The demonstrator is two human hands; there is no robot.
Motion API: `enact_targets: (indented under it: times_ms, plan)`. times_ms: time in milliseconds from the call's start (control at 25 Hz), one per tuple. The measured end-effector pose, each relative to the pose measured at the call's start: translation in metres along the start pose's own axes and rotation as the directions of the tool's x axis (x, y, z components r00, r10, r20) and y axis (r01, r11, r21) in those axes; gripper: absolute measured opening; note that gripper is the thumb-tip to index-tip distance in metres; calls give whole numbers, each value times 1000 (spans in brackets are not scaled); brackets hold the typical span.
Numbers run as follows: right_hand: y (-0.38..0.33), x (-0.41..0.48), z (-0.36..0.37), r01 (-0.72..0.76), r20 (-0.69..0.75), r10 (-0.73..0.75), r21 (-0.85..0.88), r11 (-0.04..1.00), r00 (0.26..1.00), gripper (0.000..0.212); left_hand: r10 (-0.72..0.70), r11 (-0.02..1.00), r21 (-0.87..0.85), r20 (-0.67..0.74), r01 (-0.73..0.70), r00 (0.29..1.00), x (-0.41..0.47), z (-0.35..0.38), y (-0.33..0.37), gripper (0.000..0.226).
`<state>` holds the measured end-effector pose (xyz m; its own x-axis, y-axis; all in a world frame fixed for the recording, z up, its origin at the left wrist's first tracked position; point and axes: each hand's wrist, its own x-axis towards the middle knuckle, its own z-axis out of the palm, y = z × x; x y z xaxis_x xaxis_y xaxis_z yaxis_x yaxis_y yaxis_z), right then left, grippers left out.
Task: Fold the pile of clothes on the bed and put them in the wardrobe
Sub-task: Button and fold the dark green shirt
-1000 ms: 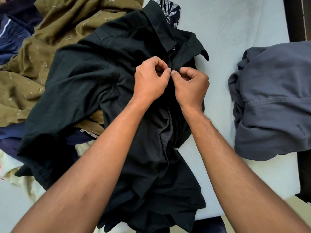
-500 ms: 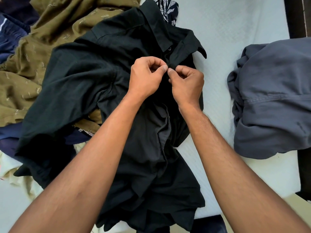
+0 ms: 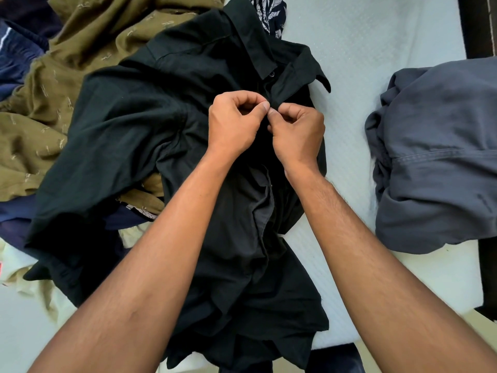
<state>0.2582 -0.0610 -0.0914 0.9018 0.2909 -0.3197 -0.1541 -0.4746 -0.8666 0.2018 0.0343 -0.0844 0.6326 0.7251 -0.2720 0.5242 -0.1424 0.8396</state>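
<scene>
1. On the left of the bed (image 3: pixel 363 36) lies the unfolded pile (image 3: pixel 40 162), with an olive garment (image 3: pixel 80 84) on top. The black shirt (image 3: pixel 129 146) I am working on overlaps it and runs down the middle toward me, front up, collar at the far end.
2. My left hand (image 3: pixel 234 125) is curled, thumb and forefinger pinching the front edge just below the collar. I judge this to be buttoning up before the fold, so this hand should hold the buttonhole side taut and flat.
3. My right hand (image 3: pixel 298 135) pinches the opposite edge, its fingers (image 3: pixel 273 113) touching my left thumb. The button between them is hidden, so I should ease it through by feel and not tug the cloth.
4. The shirt looks thin, limp and creased. A collar button (image 3: pixel 272 74) shows above my hands. Below my wrists the front gapes, showing a paler inside. One sleeve spreads over the pile.
5. Well to the right, a grey garment (image 3: pixel 441 157) lies bunched, apart from the shirt.
</scene>
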Motion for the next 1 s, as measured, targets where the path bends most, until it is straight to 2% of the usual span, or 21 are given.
enact_targets:
  times_ms: [120, 280, 400, 600, 680, 840, 1000]
  plan:
    - [0, -1, 1, -19, -22, 19, -19, 1000, 1000, 33, 17, 1000, 18, 17, -18, 1000, 1, -1, -1, 7]
    - [-1, -2, 3, -132, -29, 133, 53, 990, 991, 38, 6, 999, 33, 22, -7, 1000, 0, 1, -1, 8]
    - [-2, -4, 2, -119, -22, 120, 54, 991, 992, 40, 11, 998, 64, 20, -12, 1000, 1, 2, 0, 9]
    - [2, -12, 3, -45, -33, 48, 81, 996, 998, 13, 21, 992, 126, 51, -27, 998, 7, 4, 6, 7]
    - [4, -13, 0, -64, -12, 66, 132, 989, 998, 28, -21, 995, 102, 81, 12, 996, 11, 1, 5, 5]
    - [8, -5, -9, -79, 83, 64, 195, 978, 994, 24, -143, 972, -168, 127, 163, 982, 5, -3, 1, 6]
    - [3, 5, -16, -83, 140, 49, 248, 965, 989, 11, -285, 839, -420, 201, 345, 937, -3, -1, -4, 9]
